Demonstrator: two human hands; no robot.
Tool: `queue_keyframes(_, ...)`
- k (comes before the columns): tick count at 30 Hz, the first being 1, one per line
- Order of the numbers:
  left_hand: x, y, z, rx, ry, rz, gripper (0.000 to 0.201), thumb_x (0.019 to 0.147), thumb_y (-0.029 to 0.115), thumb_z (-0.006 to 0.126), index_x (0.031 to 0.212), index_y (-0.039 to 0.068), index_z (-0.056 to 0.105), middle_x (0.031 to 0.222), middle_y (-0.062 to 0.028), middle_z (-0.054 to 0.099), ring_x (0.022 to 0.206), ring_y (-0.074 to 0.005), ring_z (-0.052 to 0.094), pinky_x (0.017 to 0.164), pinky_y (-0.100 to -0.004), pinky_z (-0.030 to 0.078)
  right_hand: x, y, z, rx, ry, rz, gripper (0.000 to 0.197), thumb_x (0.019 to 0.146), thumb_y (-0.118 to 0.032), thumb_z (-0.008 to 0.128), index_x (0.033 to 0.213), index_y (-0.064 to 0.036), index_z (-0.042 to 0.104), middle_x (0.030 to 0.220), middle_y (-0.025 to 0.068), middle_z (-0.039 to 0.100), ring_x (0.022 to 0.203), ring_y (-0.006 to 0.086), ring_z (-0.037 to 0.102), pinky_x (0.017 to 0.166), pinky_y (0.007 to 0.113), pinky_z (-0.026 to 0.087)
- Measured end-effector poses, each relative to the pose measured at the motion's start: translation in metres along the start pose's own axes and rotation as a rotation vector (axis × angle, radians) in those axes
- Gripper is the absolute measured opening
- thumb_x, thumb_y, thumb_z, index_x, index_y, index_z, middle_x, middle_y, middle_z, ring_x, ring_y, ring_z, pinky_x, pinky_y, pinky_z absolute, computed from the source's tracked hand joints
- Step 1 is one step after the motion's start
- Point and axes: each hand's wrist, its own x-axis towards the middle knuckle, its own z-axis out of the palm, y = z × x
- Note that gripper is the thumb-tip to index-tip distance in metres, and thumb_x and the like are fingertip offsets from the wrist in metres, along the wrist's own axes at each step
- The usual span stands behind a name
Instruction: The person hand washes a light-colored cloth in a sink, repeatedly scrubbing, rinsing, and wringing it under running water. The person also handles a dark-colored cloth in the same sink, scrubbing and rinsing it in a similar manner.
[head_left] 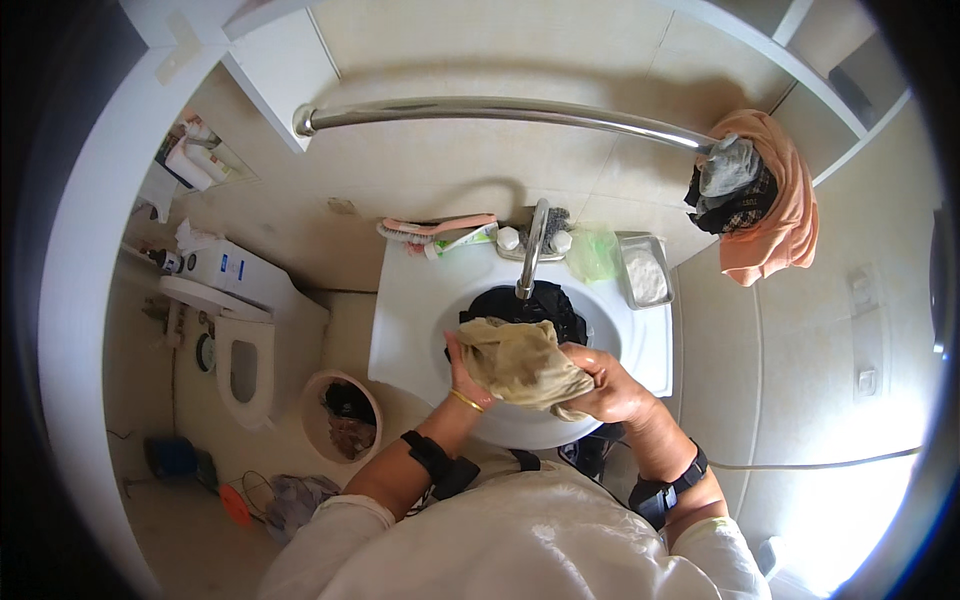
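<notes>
A wet-looking beige cloth [522, 360], bunched up and darker in places, is held between my two hands over the white washbasin [555, 432]. My left hand [466, 378] grips its left side, the fingers mostly hidden behind the fabric. On the right side my right hand [612, 388] has its fingers curled round a gathered part of the cloth. Black fabric [562, 306] lies in the basin beyond the cloth, under the spout of the chrome tap [533, 255]. Whether water is running I cannot tell.
A pink-backed brush [440, 225] and a green-and-white tube [465, 241] lie behind the basin. To its right are a green plastic bag [594, 255] and a metal tray [645, 272]. Clothes [775, 200] hang from the rail [500, 112]. A bucket of clothes [310, 420] and a toilet [243, 375] stand left.
</notes>
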Motion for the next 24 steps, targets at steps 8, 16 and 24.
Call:
queue_keyframes(8, 0.004, 0.060, 0.008, 0.076, -0.180, 0.148, 0.028, 0.091, 0.033, 0.050, 0.105, 0.013, 0.062, 0.114, -0.0073, 0.060, 0.118, -0.0259, 0.047, 0.104, -0.0471, 0.032, -0.015, 0.103, -0.092, 0.084, 0.219, 0.458, 0.062, 0.073, 0.007, 0.056, 0.132, -0.0007, 0.039, 0.104, 0.0138, 0.059, 0.082, 0.0218, 0.062, 0.080, 0.031, 0.051)
queue_keyframes(16, 0.016, 0.007, -0.036, 0.161, 0.416, -0.390, 0.039, 0.094, 0.031, 0.045, 0.130, 0.015, 0.044, 0.134, -0.0073, 0.046, 0.125, -0.0262, 0.040, 0.106, -0.0454, 0.029, 0.034, 0.195, -0.059, -0.628, 1.019, 0.566, 0.053, 0.076, -0.019, 0.057, 0.126, -0.0027, 0.047, 0.104, 0.0242, 0.059, 0.092, 0.0391, 0.061, 0.083, 0.042, 0.049)
queue_keyframes(24, 0.048, -0.006, -0.071, 0.206, 0.410, -0.429, 0.043, 0.096, 0.033, 0.040, 0.130, 0.008, 0.042, 0.133, -0.0112, 0.046, 0.123, -0.0281, 0.044, 0.104, -0.0500, 0.033, 0.082, 0.218, -0.092, -0.791, 0.670, 1.022, 0.054, 0.080, -0.045, 0.052, 0.115, -0.0028, 0.055, 0.114, 0.0241, 0.058, 0.105, 0.0366, 0.057, 0.087, 0.043, 0.047)
